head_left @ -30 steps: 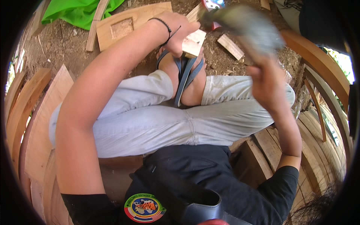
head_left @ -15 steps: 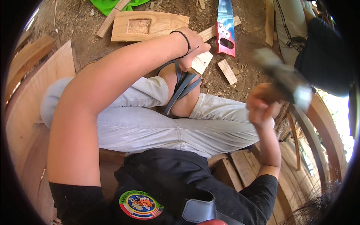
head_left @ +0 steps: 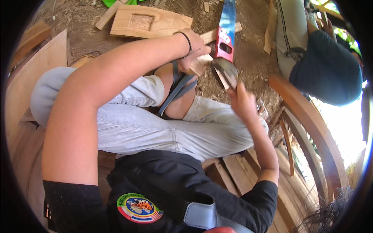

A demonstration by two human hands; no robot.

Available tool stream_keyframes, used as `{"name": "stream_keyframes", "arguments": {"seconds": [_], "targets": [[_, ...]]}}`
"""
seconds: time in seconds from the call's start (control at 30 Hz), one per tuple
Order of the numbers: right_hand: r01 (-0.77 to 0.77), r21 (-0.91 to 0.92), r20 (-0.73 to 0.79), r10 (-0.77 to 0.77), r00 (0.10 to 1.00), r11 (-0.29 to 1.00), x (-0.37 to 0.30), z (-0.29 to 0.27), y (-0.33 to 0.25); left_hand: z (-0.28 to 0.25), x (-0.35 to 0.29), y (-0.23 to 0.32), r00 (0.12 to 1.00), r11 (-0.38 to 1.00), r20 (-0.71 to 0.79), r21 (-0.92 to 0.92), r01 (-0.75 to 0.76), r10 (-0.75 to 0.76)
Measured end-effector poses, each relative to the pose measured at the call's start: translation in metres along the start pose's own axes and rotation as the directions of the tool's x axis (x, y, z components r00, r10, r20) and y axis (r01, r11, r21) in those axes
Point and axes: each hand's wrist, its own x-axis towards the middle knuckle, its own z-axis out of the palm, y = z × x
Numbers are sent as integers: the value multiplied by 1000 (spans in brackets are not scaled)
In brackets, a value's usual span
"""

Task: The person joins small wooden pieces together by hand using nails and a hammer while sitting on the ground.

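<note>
Beyond my crossed legs, my left hand (head_left: 193, 49) is closed round a small pale wood block (head_left: 201, 65), its end pointing right. The fingers on the block's far side are hidden. My right hand (head_left: 244, 101) grips the handle of a hammer (head_left: 226, 66), slightly blurred. The hammer's dark head is low, just right of the block, near the saw's handle; whether it touches the block I cannot tell. A thin wood offcut (head_left: 222, 80) lies on the ground, partly covered by the hammer.
A handsaw (head_left: 224, 40) with a red handle lies on the dirt. Left of it rests a wide board (head_left: 167, 26) with a square recess. Another person (head_left: 326, 66) sits at the far right. Curved planks (head_left: 307, 112) stand along the right; an upright board (head_left: 37, 73) is at left.
My right hand has swung the hammer from raised at the right, leftward to beside the wood block. My left hand still holds the block; the whole view has shifted slightly.
</note>
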Motion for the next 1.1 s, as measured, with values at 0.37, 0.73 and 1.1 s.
{"name": "stream_keyframes", "arguments": {"seconds": [0.37, 0.73, 1.1], "targets": [[-53, -16, 137, 55, 989, 998, 2, 1, -3, -1, 6, -5, 998, 999, 51, 11, 46, -47], [47, 37, 17, -47, 999, 998, 4, 8, -9, -1, 12, -5, 999, 998, 39, 44, 35, -37], [137, 87, -90, -129, 988, 987, 9, 4, 5, -5, 28, -16, 992, 999, 117, 10, -39, 37]]}}
